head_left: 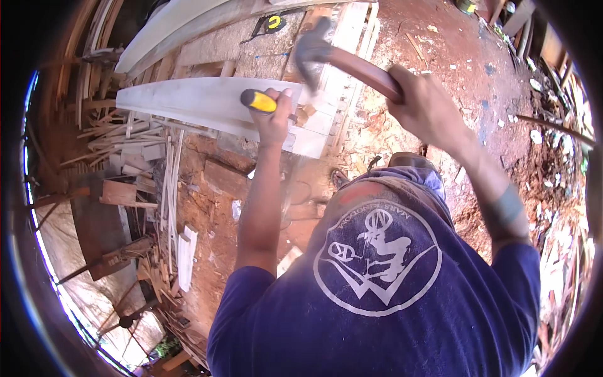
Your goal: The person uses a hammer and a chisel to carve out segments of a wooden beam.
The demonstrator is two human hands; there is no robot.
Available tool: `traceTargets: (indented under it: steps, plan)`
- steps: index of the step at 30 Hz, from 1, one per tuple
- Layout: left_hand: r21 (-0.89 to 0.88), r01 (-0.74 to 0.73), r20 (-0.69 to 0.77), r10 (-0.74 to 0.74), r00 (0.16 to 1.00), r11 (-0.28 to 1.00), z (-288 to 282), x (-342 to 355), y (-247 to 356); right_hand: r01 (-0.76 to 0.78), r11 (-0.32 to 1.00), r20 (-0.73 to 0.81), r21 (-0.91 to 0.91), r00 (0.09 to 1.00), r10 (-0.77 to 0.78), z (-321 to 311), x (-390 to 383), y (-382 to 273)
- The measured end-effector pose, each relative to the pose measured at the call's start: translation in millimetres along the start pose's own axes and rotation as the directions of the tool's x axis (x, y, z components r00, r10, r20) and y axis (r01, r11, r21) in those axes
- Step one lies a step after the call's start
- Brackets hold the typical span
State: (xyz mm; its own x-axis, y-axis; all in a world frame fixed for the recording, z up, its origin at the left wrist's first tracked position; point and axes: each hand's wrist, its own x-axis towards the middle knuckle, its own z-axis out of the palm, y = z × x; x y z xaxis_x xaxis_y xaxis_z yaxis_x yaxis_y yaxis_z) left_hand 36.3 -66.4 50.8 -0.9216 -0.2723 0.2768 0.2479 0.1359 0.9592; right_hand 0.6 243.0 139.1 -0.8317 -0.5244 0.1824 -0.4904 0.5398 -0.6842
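My left hand (273,122) is closed on a chisel (259,101) with a yellow and black handle, its metal end low at a small notched, lighter brown spot (306,114) near the right end of a long pale board (182,107). My right hand (418,107) grips the wooden handle of a claw hammer (364,75); the hammer's metal head, slightly blurred, hangs above and to the right of the chisel handle, over the board's end.
The board rests on a rough wooden workbench (207,53) with a yellow and black tape measure (270,25) and another long board (151,34). Scrap wood piles (132,144) lie at the left. Shavings cover the dirt floor (440,50); debris and sticks (546,129) line the right.
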Motion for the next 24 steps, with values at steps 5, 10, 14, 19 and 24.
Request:
traceTargets:
  steps: [5,10,14,19,24]
  plan:
    - [0.157,-0.008,0.013,0.006,1.000,0.988,-18.6,-19.1,-9.4,0.515,0.855,-0.241,-0.055,0.824,-0.512,-77.2,59.8,-96.5]
    - [0.054,0.057,-0.018,-0.056,0.998,0.997,-8.7,-9.7,-0.2,0.533,0.845,-0.292,-0.038,0.803,-0.519,-29.9,49.0,-95.1]
    - [0.132,-0.060,0.004,0.060,0.998,0.989,-2.5,-9.1,-10.8,0.344,0.909,0.237,-0.234,0.927,-0.290,-8.0,39.8,-65.6]
    - [0.112,0.077,-0.004,-0.077,0.997,0.991,0.9,-12.9,-0.3,0.576,0.802,-0.359,-0.158,0.723,-0.590,-43.9,57.6,-90.8]
    - [0.165,-0.043,0.007,0.042,0.999,0.985,-17.0,-14.1,-28.2,0.456,0.886,-0.074,-0.081,0.884,-0.462,3.3,25.3,-54.2]
